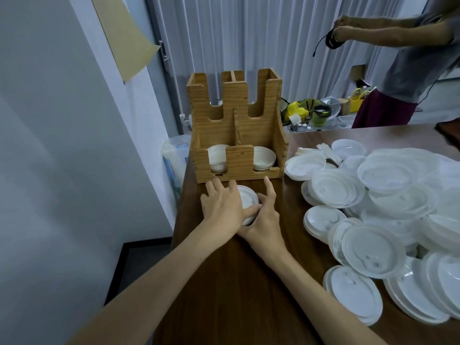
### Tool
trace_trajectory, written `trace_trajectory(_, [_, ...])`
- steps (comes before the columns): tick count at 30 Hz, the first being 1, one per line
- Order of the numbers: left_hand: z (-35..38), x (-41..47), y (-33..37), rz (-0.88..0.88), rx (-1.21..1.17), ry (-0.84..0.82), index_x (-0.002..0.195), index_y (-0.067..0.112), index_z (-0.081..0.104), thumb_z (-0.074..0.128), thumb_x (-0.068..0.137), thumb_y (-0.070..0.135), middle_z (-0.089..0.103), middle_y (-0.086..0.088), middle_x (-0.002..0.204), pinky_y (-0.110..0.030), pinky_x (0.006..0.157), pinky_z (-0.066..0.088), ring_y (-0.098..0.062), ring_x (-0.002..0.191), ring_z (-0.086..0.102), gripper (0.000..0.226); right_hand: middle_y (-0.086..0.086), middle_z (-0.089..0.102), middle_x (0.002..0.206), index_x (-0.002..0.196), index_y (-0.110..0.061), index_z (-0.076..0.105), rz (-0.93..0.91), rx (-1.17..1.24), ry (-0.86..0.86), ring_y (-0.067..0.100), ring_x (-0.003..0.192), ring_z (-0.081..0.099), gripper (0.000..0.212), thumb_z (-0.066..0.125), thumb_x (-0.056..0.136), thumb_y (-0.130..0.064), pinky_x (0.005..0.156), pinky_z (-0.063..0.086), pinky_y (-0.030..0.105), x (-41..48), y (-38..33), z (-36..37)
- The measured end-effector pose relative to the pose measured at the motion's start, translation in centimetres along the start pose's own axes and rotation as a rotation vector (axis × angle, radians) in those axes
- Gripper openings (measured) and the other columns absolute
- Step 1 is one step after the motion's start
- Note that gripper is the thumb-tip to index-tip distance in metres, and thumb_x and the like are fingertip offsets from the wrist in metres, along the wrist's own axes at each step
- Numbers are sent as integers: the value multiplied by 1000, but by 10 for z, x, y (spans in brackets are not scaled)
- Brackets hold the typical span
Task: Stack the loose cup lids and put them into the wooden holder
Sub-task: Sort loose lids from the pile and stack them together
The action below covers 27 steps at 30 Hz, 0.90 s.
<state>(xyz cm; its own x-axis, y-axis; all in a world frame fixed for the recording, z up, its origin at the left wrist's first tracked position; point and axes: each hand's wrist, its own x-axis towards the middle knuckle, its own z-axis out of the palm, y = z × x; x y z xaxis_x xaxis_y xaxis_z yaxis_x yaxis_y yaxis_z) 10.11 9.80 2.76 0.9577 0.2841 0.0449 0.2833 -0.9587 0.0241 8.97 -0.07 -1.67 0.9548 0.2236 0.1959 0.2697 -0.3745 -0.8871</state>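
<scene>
Several stacked lids [249, 199] are gripped on the table [236, 282] just before the wooden holder [239, 160], left hand [221, 209] fingers [212, 189] spread, right hand [265, 224] curled round them. Squeezed unevenly, they may be fanned apart and spilled.

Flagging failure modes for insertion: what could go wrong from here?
The lid stack, held between left hand and right hand, could skew and catch on the front wall of the wooden holder. Both front slots already hold lids, so it may not nest squarely. The loose lid pile lies near the right forearm; a sweep could scatter it.
</scene>
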Motion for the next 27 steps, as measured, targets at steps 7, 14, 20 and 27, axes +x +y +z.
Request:
trace_trajectory(7, [9, 3, -1, 79, -297, -139, 140, 9, 20, 50, 84, 61, 26, -13, 139, -38, 100, 36, -28, 126, 29, 82, -8, 46, 134, 146, -45, -5, 18, 2, 7, 11, 125, 46, 121, 86, 67, -33, 109, 38, 46, 0, 2, 1])
trace_trajectory(14, [18, 29, -1, 59, -355, -70, 143, 8, 21, 49, 83, 64, 25, -15, 144, -41, 104, 30, -31, 131, 26, 87, -2, 24, 156, 153, -21, 8, 43, -26, -23, 8, 143, 22, 96, 74, 83, -27, 114, 21, 21, -17, -10, -14])
trace_trajectory(20, [14, 9, 4, 184, -667, 490, 139, 20, 41, 42, 87, 61, 44, -5, 119, -31, 96, 35, -17, 111, 41, 66, 2, 52, 131, 129, -12, 55, -195, -330, 115, 14, 122, 47, 35, 56, 94, -13, 103, 41, 27, -52, -22, -68])
trace_trajectory(27, [-6, -64, 88, 609, -687, -2, 120, 22, 46, 58, 87, 45, 59, 5, 81, -34, 69, 48, -12, 77, 58, 41, 18, 61, 105, 107, -2, 66, -34, -784, 480, 35, 96, 55, 25, 66, 82, -3, 80, 44, 43, -80, 6, -157])
